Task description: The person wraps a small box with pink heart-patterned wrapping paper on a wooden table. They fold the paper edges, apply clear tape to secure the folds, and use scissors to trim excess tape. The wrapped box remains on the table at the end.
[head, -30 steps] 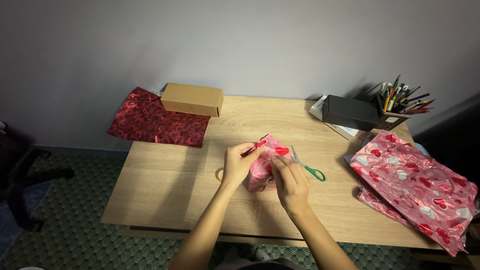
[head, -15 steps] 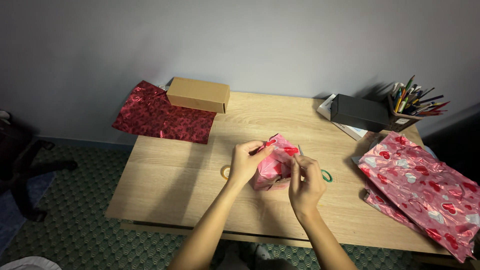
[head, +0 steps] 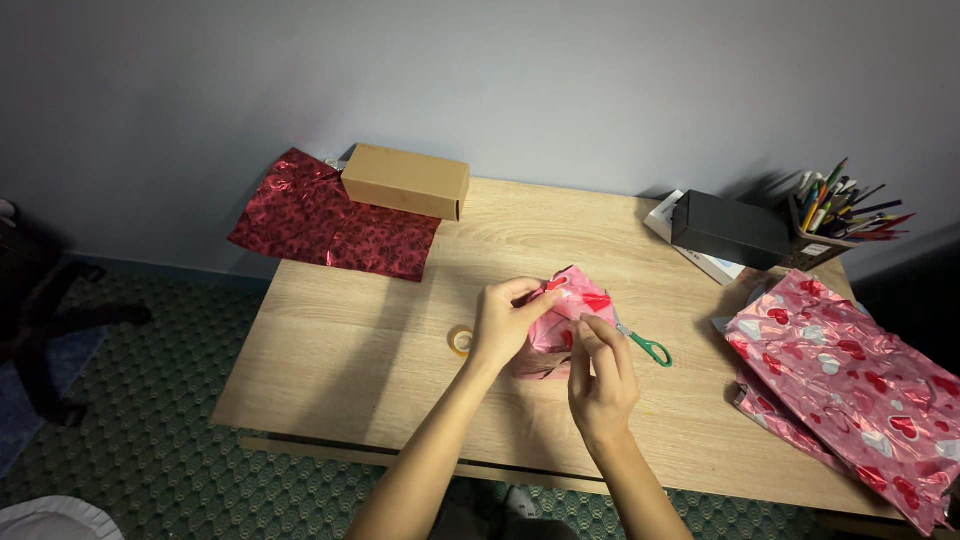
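A small parcel wrapped in pink heart-print foil (head: 572, 318) sits in the middle of the wooden desk (head: 340, 340). My left hand (head: 506, 322) grips its left side, thumb and fingers pinching the upper paper edge. My right hand (head: 602, 375) presses its fingertips on the parcel's right front, folding the paper. Green-handled scissors (head: 645, 347) lie just right of the parcel, partly behind my right hand. A tape roll (head: 460, 341) lies on the desk by my left wrist.
A brown cardboard box (head: 406, 181) stands on a dark red foil sheet (head: 330, 218) at the back left. A black box (head: 730, 229) and a pen holder (head: 835, 218) stand back right. Pink heart-print foil sheets (head: 850, 375) hang over the right edge.
My right hand lifted off the parcel, then came back down onto its front right. My left hand kept its grip. The camera shifted slightly.
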